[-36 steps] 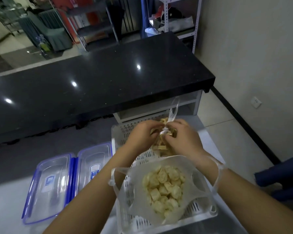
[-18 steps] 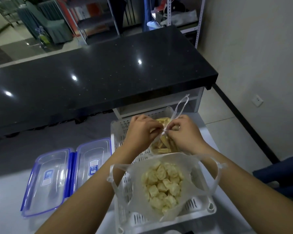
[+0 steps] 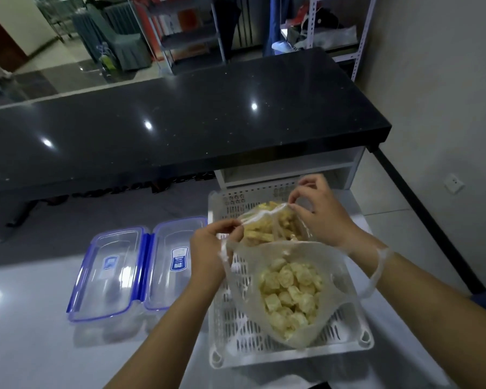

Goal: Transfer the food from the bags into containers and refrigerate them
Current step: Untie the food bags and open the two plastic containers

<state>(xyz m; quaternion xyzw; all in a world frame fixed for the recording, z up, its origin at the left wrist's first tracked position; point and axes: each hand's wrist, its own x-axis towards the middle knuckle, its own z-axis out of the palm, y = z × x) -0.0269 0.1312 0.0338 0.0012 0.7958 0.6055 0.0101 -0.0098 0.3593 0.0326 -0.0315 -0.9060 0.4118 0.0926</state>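
A white perforated basket [image 3: 264, 349] on the pale table holds two clear plastic bags. The far bag [image 3: 267, 226] holds yellow strips of food; my left hand [image 3: 211, 248] pinches its left rim and my right hand [image 3: 320, 211] pinches its right rim, spreading its mouth open. The near bag [image 3: 289, 293], full of pale yellow chunks, lies open in the basket, its handles looped around both my wrists. Two clear containers with blue-clipped lids [image 3: 115, 268], [image 3: 174, 262] stand side by side left of the basket, both shut.
A long black counter [image 3: 180, 122] runs across behind the table, with a white shelf unit [image 3: 292, 167] under its right end. A wall with a socket [image 3: 453, 182] is on the right. Metal racks [image 3: 188, 32] stand in the back.
The far bag's knot has come undone. My hands have moved apart, from pinching together at the tied top to holding opposite rims, and the bag's mouth now gapes.
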